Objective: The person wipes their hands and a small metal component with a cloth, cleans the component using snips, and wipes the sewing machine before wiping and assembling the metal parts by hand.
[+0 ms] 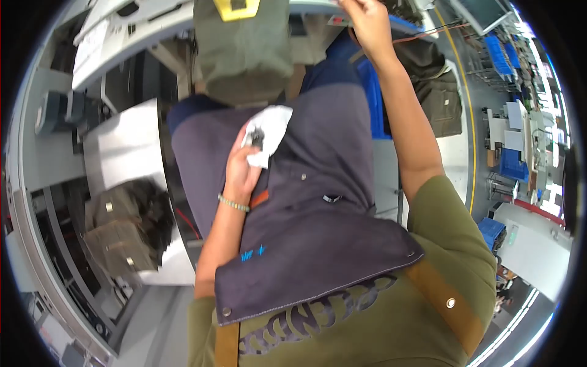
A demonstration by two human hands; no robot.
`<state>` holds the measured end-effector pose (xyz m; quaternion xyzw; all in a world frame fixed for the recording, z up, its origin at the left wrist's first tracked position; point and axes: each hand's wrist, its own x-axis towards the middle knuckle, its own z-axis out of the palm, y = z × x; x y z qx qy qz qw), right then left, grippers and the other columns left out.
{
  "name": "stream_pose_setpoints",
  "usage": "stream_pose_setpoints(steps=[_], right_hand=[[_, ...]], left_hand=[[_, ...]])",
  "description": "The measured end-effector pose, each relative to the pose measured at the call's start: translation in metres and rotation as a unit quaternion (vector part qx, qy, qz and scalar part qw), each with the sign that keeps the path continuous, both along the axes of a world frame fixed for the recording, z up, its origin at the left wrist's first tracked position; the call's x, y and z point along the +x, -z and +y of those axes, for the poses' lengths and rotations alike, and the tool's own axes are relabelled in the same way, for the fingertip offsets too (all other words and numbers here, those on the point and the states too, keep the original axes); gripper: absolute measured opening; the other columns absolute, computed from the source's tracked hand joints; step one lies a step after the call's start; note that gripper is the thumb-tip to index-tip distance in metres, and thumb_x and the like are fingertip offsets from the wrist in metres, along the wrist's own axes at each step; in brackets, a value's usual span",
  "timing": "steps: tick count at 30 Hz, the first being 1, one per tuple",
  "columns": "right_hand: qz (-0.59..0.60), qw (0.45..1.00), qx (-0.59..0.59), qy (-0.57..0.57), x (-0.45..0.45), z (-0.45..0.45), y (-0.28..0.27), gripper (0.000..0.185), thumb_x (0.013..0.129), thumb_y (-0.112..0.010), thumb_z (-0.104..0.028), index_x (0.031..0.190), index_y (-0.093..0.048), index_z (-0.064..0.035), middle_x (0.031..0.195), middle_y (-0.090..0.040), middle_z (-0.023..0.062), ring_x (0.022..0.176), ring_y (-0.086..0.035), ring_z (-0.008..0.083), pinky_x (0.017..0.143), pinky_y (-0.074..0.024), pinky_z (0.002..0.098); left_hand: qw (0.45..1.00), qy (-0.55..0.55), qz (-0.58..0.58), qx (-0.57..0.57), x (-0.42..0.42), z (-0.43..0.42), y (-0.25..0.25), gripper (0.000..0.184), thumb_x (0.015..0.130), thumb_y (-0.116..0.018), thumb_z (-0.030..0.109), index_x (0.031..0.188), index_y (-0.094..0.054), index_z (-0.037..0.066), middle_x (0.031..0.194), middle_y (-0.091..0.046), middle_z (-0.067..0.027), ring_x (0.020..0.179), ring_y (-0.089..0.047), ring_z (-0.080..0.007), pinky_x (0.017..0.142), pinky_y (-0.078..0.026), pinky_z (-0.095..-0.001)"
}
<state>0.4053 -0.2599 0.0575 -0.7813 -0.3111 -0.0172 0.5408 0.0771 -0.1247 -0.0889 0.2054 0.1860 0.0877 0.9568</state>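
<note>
My left hand (243,162) is closed around a crumpled white wrapper (276,125), held above my lap. Small dark pieces (257,138) show in the wrapper's fold, too small to name. My right hand (370,24) reaches forward to the work table's edge, and its fingertips are cut off by the top of the view. Whether it holds anything is hidden. Between the arms, an olive-green fabric bag (244,58) with a yellow patch (237,8) hangs over the table edge. A dark apron (306,244) covers my front and lap.
To the left, a dark green fabric bundle (125,229) lies on a metal surface (125,144). More dark green fabric pieces (441,104) are at the right, beside a blue bin (378,101). The table (116,55) runs across the front. A yellow floor line (469,116) marks the aisle.
</note>
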Motion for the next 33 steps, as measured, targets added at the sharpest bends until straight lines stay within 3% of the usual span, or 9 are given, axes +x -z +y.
stream_pose_setpoints(steps=[4, 6, 10, 13, 18, 24, 26, 28, 33], right_hand=[[0.163, 0.923, -0.096, -0.335, -0.126, -0.017, 0.029, 0.018, 0.095, -0.066, -0.012, 0.106, -0.073, 0.0001, 0.099, -0.072, 0.0066, 0.091, -0.065, 0.0121, 0.078, -0.0509, 0.0277], [0.095, 0.913, -0.164, -0.361, -0.159, -0.018, 0.044, 0.022, 0.089, -0.065, -0.009, 0.109, -0.072, -0.0013, 0.102, -0.073, 0.0123, 0.091, -0.069, 0.0211, 0.079, -0.0539, 0.0304], [0.088, 0.921, -0.161, -0.345, -0.195, -0.017, 0.058, 0.022, 0.089, -0.067, -0.007, 0.11, -0.07, -0.0018, 0.102, -0.069, 0.0091, 0.086, -0.067, 0.0193, 0.074, -0.0514, 0.0311], [-0.071, 0.93, -0.203, -0.298, -0.199, -0.016, 0.066, 0.027, 0.083, -0.07, -0.006, 0.109, -0.071, -0.0044, 0.098, -0.066, 0.0092, 0.08, -0.064, 0.0248, 0.072, -0.052, 0.0348], [-0.033, 0.944, -0.197, -0.262, -0.196, -0.021, 0.063, 0.022, 0.086, -0.069, -0.008, 0.107, -0.071, -0.0048, 0.096, -0.065, 0.0087, 0.082, -0.066, 0.0236, 0.072, -0.0525, 0.0349], [-0.167, 0.978, -0.119, -0.028, -0.189, -0.027, 0.081, 0.027, 0.089, -0.068, -0.021, 0.108, -0.071, -0.0031, 0.107, -0.067, 0.0128, 0.096, -0.067, 0.0309, 0.083, -0.0541, 0.0378], [-0.081, 0.986, -0.142, -0.029, -0.187, -0.034, 0.088, 0.029, 0.091, -0.068, -0.023, 0.109, -0.07, -0.0001, 0.11, -0.067, 0.0134, 0.096, -0.068, 0.0283, 0.086, -0.0535, 0.0355], [0.204, 0.965, -0.117, -0.12, -0.18, -0.038, 0.098, 0.027, 0.094, -0.07, -0.021, 0.11, -0.069, 0.0014, 0.117, -0.068, 0.01, 0.098, -0.065, 0.0164, 0.087, -0.0503, 0.0291], [0.295, 0.944, -0.037, -0.141, -0.195, -0.044, 0.101, 0.017, 0.097, -0.068, -0.016, 0.094, -0.066, 0.0012, 0.096, -0.069, 0.0018, 0.085, -0.061, 0.0072, 0.076, -0.0483, 0.0228]], left_hand=[[0.999, 0.039, -0.026, -0.009, -0.001, -0.001, -0.013, 0.076, 0.072, -0.047, -0.01, 0.147, -0.038, -0.003, 0.145, -0.049, -0.018, 0.135, -0.049, -0.0292, 0.116, -0.037, -0.0382], [0.999, 0.041, -0.02, -0.011, -0.002, -0.002, -0.009, 0.076, 0.072, -0.047, -0.01, 0.148, -0.038, -0.002, 0.145, -0.049, -0.0176, 0.135, -0.049, -0.0287, 0.117, -0.037, -0.0383], [0.998, 0.057, -0.026, -0.02, -0.002, -0.01, -0.01, 0.076, 0.073, -0.047, -0.011, 0.147, -0.039, -0.002, 0.143, -0.05, -0.0166, 0.134, -0.049, -0.028, 0.116, -0.037, -0.0381], [0.996, 0.085, -0.039, -0.017, -0.002, -0.012, -0.006, 0.077, 0.074, -0.048, -0.01, 0.149, -0.035, -0.002, 0.141, -0.051, -0.0153, 0.133, -0.05, -0.028, 0.116, -0.037, -0.0398], [0.995, 0.095, -0.036, -0.023, -0.006, -0.015, -0.012, 0.08, 0.072, -0.048, -0.01, 0.151, -0.037, 0.001, 0.143, -0.05, -0.0145, 0.133, -0.05, -0.0281, 0.115, -0.038, -0.0389], [0.992, 0.104, -0.069, -0.036, -0.01, -0.012, -0.02, 0.085, 0.07, -0.05, -0.007, 0.153, -0.033, 0.0, 0.147, -0.047, -0.016, 0.137, -0.047, -0.0286, 0.116, -0.038, -0.0395], [0.99, 0.089, -0.093, -0.053, -0.011, -0.012, -0.023, 0.086, 0.069, -0.053, -0.002, 0.153, -0.032, -0.001, 0.149, -0.045, -0.0168, 0.137, -0.047, -0.0294, 0.115, -0.039, -0.0404], [0.985, 0.086, -0.114, -0.092, -0.011, -0.012, -0.022, 0.083, 0.072, -0.053, 0.003, 0.153, -0.032, -0.002, 0.149, -0.045, -0.0172, 0.136, -0.047, -0.0297, 0.115, -0.039, -0.0406], [0.978, 0.07, -0.124, -0.153, -0.01, -0.009, -0.014, 0.067, 0.091, -0.05, 0.02, 0.151, -0.033, -0.002, 0.147, -0.049, -0.018, 0.134, -0.05, -0.0301, 0.114, -0.04, -0.0411]])
